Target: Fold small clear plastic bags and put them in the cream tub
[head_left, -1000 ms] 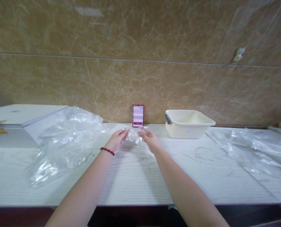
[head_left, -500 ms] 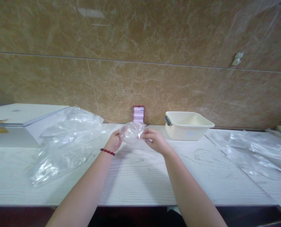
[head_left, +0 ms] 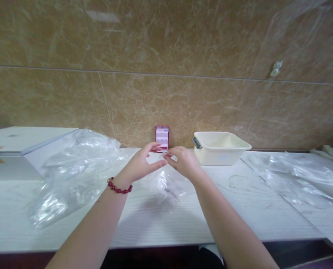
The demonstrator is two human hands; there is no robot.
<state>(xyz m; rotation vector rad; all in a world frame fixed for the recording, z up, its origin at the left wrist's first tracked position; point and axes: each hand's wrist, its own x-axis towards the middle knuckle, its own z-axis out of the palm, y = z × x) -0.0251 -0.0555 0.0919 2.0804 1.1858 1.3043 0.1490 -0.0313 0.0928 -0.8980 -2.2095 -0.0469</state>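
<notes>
A small clear plastic bag (head_left: 166,185) hangs below my hands over the white table. My right hand (head_left: 183,160) pinches the bag's upper edge between thumb and fingertips. My left hand (head_left: 141,162), with a red beaded bracelet (head_left: 118,189) on the wrist, is open. Its thumb and fingers are spread apart, and the thumb tip is close to the right fingertips; whether it touches the bag I cannot tell. Behind the hands, a phone (head_left: 162,137) with a lit screen leans upright against the wall.
A cream plastic bin (head_left: 222,157) with a grey handle stands right of my hands. A heap of clear plastic bags (head_left: 79,168) lies left, beside a white box (head_left: 29,140). More clear plastic (head_left: 301,179) covers the right side. The white table (head_left: 161,233) meets a brown marbled wall (head_left: 166,101).
The bag, earlier bunched between both hands, now hangs lower from my right hand. My left hand's fingers have opened off it and the hand has turned. The view has shifted slightly.
</notes>
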